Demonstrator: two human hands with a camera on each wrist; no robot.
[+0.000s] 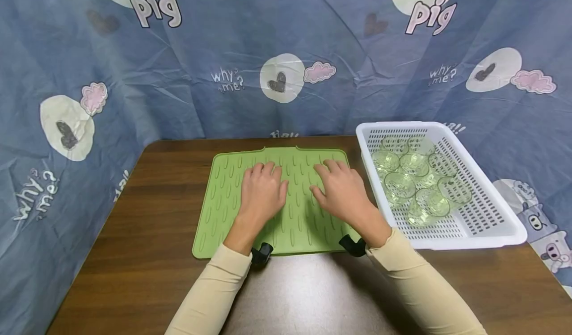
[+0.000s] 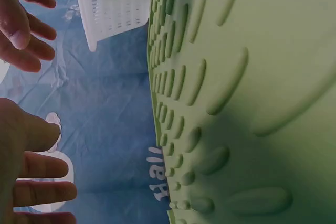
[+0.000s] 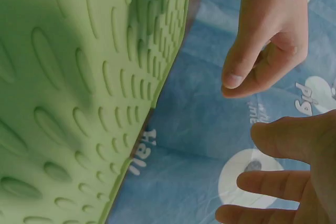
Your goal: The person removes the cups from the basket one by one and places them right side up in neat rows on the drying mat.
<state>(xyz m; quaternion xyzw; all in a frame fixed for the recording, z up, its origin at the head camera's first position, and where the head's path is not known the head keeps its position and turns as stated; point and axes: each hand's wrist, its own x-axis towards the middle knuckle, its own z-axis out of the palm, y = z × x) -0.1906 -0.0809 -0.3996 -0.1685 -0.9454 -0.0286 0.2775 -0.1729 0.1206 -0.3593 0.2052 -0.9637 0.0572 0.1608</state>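
Green mat [image 1: 295, 198] below fingers [image 2: 47, 193], broad tabletop [image 1: 143, 221] beyond left edge

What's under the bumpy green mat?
The green mat lies on a brown table, which shows around its edges. Anything right beneath the mat is covered, so I can't see it.

Pale cream cloth here, a long left sleeve [image 1: 209, 293] and a matching right sleeve [image 1: 424, 288], plain at the cuffs [image 1: 388, 250], and look, a stubby black left wrist piece [image 1: 262, 253], a black right wrist piece [image 1: 353, 246]!
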